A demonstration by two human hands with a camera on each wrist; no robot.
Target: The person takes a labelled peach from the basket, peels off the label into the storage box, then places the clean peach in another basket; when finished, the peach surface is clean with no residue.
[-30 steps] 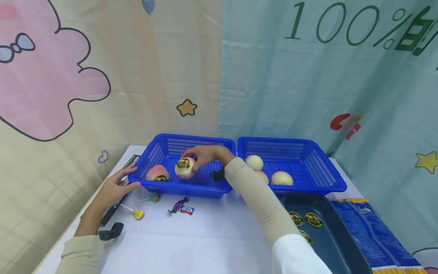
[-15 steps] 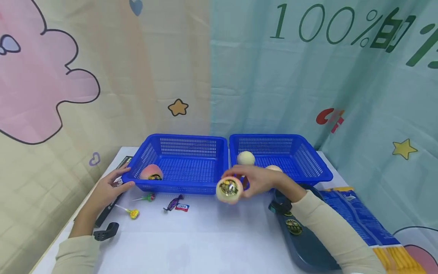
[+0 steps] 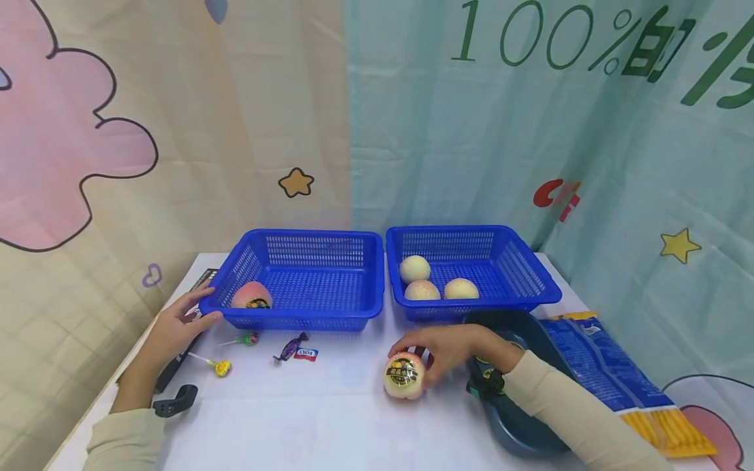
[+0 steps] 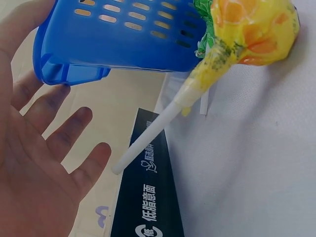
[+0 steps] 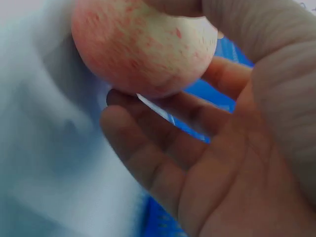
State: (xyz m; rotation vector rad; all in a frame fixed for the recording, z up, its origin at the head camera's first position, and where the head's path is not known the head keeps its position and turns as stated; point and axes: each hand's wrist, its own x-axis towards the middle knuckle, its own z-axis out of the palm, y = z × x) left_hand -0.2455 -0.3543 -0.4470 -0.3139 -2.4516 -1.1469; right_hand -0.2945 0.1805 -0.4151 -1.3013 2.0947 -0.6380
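My right hand [image 3: 448, 353] grips a peach [image 3: 404, 376] with a black and gold sticker, low over the white table in front of the gap between two blue baskets. In the right wrist view the peach [image 5: 143, 47] shows pink speckled skin; thumb and fingers lie around it. My left hand [image 3: 173, 333] touches the front left corner of the left basket [image 3: 300, 323]. Its fingers are spread and nearly straight in the left wrist view. One peach [image 3: 252, 296] with a sticker lies in that basket. Several pale peaches [image 3: 421, 290] lie in the right basket [image 3: 477, 310].
Lollipops [image 3: 222, 368], a purple wrapped candy [image 3: 291, 347] and a small red packet [image 3: 306, 354] lie before the left basket. A black box [image 4: 148, 187] lies by my left hand. At right are a dark tray [image 3: 524, 432] and a blue bag [image 3: 612, 373]. A curtain hangs behind.
My right hand has carried the stickered peach out of the left basket, rightward and down toward the table. My left hand stays at the basket corner. The view has turned slightly right.
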